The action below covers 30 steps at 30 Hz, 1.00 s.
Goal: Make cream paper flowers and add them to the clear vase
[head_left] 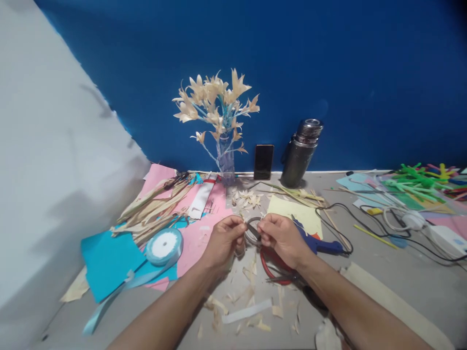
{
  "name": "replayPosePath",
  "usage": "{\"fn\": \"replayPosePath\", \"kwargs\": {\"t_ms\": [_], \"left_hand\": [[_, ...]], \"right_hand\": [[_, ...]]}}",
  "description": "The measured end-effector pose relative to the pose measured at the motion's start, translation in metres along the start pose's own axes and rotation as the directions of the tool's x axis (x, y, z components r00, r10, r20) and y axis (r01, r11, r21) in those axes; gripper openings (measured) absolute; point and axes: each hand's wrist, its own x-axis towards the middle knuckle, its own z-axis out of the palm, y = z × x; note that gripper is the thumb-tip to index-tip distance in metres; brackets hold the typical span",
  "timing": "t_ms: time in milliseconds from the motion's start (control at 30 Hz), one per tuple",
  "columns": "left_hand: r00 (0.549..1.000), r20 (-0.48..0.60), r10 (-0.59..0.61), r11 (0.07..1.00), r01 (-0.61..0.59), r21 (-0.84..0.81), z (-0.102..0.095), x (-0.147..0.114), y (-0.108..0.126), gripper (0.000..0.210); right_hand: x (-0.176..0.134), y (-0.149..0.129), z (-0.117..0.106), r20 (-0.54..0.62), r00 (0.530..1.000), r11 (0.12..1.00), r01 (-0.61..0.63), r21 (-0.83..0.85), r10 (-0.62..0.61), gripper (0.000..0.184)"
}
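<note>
1. Grey worktop (412,277) is strewn with pale scraps (251,272).
2. Cream flowers (213,92) are held by a clear vase (226,160).
3. Left hand (224,240) and right hand (282,238) are held near each other, each with thumb and fingertips pressed together; anything pinched is too small to tell.
4. Dark grey ring-like thing (253,230) is seen between the fingertips; whether it is gripped cannot be told.

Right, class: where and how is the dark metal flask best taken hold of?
Probably around the body of the dark metal flask, below its shiny cap, from the front: the body is a long cylinder, standing just before the blue wall.
</note>
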Motion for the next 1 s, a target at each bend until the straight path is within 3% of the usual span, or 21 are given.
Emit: {"fn": "replayPosePath", "kwargs": {"t_ms": [100, 233, 433, 567, 767, 867, 1000], "left_hand": [[0.998, -0.029, 0.053, 0.998, -0.051, 0.048, 0.001, -0.002, 0.001, 0.027], [0.999, 0.044, 0.003, 0.997, 0.0, -0.073, 0.003, -0.007, 0.007, 0.027], [0.995, 0.08, 0.057, 0.997, -0.053, -0.056, 0.008, -0.012, 0.014, 0.026], [0.989, 0.044, 0.139, 0.99, -0.14, 0.02, 0.006, -0.011, 0.009, 0.02], [0.962, 0.051, 0.269, 0.934, -0.273, 0.228, 0.006, -0.012, 0.011, 0.016], [0.963, 0.047, 0.266, 0.908, -0.266, 0.322, 0.008, -0.015, 0.013, 0.015], [0.965, 0.051, 0.259, 0.892, -0.259, 0.372, 0.011, -0.017, 0.013, 0.012]], "right_hand": [[0.0, -0.002, -0.001, 0.083, 0.996, 0.992, -0.028, 0.119, 0.019, 0.032], [-0.002, -0.002, -0.004, 0.228, 0.972, 0.969, -0.103, 0.225, 0.05, 0.028], [-0.002, 0.002, -0.006, 0.312, 0.949, 0.976, -0.114, 0.187, 0.051, 0.028], [0.001, 0.005, -0.008, 0.243, 0.97, 0.995, -0.056, 0.083, 0.034, 0.031], [-0.003, 0.005, -0.006, 0.151, 0.985, 0.995, -0.074, -0.068, 0.084, 0.032], [-0.002, 0.006, -0.005, 0.104, 0.99, 0.993, -0.082, -0.084, 0.091, 0.033], [0.008, -0.004, -0.015, -0.063, 0.998, 0.998, -0.02, -0.062, 0.016, 0.037]]}}
